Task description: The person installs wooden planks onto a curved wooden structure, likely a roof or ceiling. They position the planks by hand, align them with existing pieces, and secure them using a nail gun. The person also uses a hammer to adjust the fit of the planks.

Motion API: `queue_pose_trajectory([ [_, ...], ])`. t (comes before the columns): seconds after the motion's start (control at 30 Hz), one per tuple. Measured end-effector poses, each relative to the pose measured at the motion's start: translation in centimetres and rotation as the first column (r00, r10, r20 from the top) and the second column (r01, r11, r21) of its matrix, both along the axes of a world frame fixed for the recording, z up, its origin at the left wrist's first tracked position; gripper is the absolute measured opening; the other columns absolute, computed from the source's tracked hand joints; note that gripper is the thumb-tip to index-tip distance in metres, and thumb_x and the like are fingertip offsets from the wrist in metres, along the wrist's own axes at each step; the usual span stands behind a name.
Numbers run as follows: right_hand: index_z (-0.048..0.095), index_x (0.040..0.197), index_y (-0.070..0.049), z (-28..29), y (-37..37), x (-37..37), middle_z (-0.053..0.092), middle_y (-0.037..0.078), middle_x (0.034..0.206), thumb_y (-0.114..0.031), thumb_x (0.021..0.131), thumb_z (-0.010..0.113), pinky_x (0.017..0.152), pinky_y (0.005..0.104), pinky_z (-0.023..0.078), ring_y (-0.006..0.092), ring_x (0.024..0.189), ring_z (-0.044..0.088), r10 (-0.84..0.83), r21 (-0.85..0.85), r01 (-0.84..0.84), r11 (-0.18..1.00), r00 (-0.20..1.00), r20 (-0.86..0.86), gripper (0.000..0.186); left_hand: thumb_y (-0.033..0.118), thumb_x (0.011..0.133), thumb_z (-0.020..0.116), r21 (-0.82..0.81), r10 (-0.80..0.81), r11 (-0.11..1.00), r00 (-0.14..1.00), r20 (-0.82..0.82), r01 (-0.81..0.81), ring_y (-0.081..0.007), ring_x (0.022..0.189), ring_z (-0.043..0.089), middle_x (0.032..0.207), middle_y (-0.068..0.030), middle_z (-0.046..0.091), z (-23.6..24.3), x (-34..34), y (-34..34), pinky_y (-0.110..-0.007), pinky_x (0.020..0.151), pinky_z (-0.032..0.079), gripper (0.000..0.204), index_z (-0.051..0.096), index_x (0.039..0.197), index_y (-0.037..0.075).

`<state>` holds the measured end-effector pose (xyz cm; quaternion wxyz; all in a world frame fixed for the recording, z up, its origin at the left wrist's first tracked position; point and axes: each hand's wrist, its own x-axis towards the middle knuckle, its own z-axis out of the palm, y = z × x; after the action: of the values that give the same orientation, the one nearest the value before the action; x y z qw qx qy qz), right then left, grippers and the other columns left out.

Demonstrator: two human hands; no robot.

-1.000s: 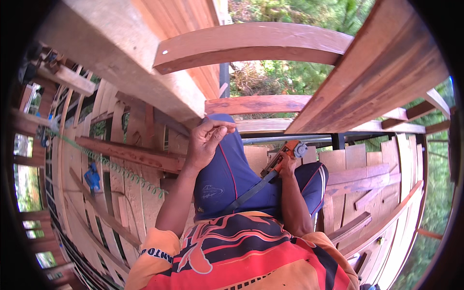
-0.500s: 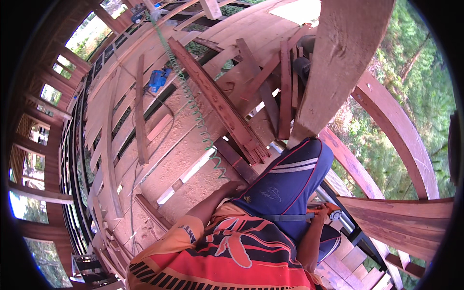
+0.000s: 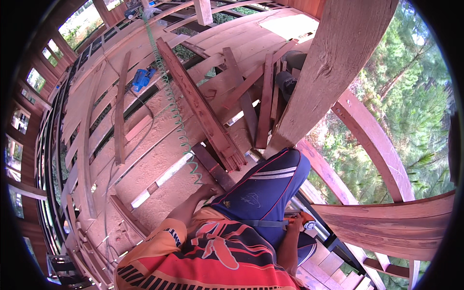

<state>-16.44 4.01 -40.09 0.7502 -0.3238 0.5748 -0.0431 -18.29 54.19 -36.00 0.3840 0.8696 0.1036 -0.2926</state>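
Head view, seen as by one standing in the room.

Item: one orange tool (image 3: 306, 217), at the person's right side, beside the thigh of the blue trousers (image 3: 270, 174). Long axis: roughly crosswise to the person, as far as it shows; the rounded grey end points to the person's right, and the rest runs back leftward behind the hand.

Right hand (image 3: 293, 225): fingers closed on the orange body; single fingers too small to count. A flat dark band (image 3: 263, 223) crosses the thigh and reaches this hand.

Left hand (image 3: 207, 190): low, near the end of a dark reddish board (image 3: 212, 166) and below a green coiled hose (image 3: 179, 125). Whether its fingers stand apart or together, or touch the board, cannot be told.

Appearance of item: bright orange housing, grey round cap; lower part hidden by hand and leg.

Surroundings: a stack of reddish-brown boards (image 3: 195, 104), lying lengthwise away from the person; a blue tool (image 3: 143, 79) on the plank floor (image 3: 157, 123); a thick wooden post (image 3: 333, 58) rising just beyond the knee; broad planks (image 3: 386, 227) to the right; greenery (image 3: 411, 121) outside.
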Motion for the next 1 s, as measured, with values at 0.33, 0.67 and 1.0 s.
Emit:
queue_pose_trajectory([
  [0.33, 0.048, 0.085, -0.009, 2.2, 0.9, -0.4, 0.05, 0.003, 0.068, -0.018, 0.093, 0.054, 0.052, 0.0301, 0.047, 0.0174, 0.059, 0.053, 0.072, 0.071, -0.067, 0.995, 0.995, -0.072, 0.014, 0.033, 0.081, 0.071, -0.043, 0.149, 0.989, 0.981, 0.121, -0.145, -0.0328, 0.093, 0.069, 0.099, -0.0196, 0.071, -4.2, -1.9, 2.3, -0.04, 0.083, 0.054, 0.034, 0.072, 0.104, 0.008],
  [0.67, 0.056, 0.098, -0.007, 1.9, 2.3, -0.1, 0.054, 0.006, 0.076, -0.017, 0.09, 0.059, 0.053, 0.0347, 0.049, 0.0189, 0.062, 0.056, -0.085, 0.027, 0.087, 0.996, 0.994, -0.061, 0.013, 0.027, 0.087, 0.064, -0.057, -0.018, 0.998, 0.978, 0.21, 0.03, -0.0192, 0.074, 0.066, 0.08, -0.0119, 0.07, -3.7, 1.2, 3.5, -0.036, 0.066, 0.05, 0.025, 0.071, 0.086, 0.003],
  [1.0, 0.06, 0.098, -0.002, 1.2, 2.2, 0.1, 0.057, 0.008, 0.076, -0.011, 0.082, 0.066, 0.05, 0.0353, 0.05, 0.0198, 0.057, 0.057, -0.14, -0.134, 0.14, 0.981, 0.99, 0.005, 0.019, 0.025, 0.098, 0.059, -0.654, 0.477, 0.728, 0.839, 0.264, -0.208, -0.0156, 0.1, 0.062, 0.112, -0.0125, 0.066, 16.2, 14.3, -4.1, -0.032, 0.091, 0.049, 0.033, 0.06, 0.119, -0.001],
])
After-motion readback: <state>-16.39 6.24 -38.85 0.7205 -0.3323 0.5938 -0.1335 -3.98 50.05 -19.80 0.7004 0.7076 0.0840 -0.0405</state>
